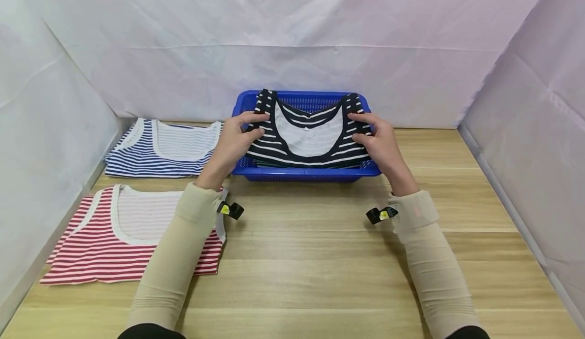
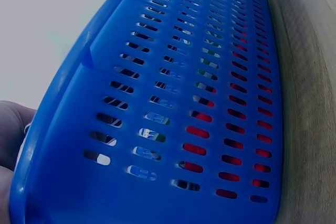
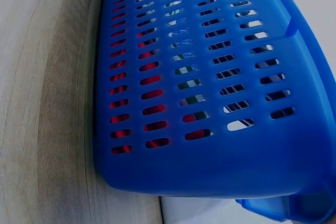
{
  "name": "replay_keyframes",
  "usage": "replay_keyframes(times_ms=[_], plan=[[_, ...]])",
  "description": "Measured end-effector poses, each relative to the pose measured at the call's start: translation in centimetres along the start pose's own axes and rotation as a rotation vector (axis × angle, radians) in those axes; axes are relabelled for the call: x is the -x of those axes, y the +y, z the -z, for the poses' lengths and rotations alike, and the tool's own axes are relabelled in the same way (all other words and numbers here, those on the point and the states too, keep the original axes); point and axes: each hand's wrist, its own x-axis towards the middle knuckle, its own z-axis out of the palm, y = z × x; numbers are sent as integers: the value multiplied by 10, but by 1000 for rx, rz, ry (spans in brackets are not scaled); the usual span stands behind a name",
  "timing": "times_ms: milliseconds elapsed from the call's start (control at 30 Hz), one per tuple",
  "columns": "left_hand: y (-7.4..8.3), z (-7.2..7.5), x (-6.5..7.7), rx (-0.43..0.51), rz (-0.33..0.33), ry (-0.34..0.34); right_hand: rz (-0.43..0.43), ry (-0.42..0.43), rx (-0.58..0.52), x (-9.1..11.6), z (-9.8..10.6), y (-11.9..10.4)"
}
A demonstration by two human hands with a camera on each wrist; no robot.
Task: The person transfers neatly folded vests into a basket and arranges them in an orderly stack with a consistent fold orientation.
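A black-and-white striped tank top (image 1: 315, 157) with a wide white-lined neck opening lies folded in a blue plastic basket (image 1: 301, 172), its shoulder straps towards the back rim. My left hand (image 1: 233, 141) is at the top's left side, index finger and thumb spread over the cloth. On the right side my right hand (image 1: 381, 143) mirrors it, thumb and index finger resting on the striped fabric. The other fingers of both hands are hidden. Through the slots of the basket wall (image 2: 173, 87) red, green, blue and dark cloth shows beneath, also in the right wrist view.
Left of the basket lies a folded blue-and-white striped tank top (image 1: 160, 168). Nearer, a red-and-white striped tank top (image 1: 105, 257) lies partly under my left forearm. The wooden table (image 1: 311, 257) is bordered by white cloth walls (image 1: 292, 34) at the back and sides.
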Motion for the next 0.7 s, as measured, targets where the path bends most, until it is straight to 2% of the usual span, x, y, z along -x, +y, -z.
replay_keyframes(times_ms=[167,567,700], plan=[[3,0,0,-24,-10,-3,15,-6,37,-2,0,0],[8,0,0,-102,-11,-25,-9,-42,125,-4,2,-11],[9,0,-1,-146,-9,-40,-4,-43,136,-7,4,-6]])
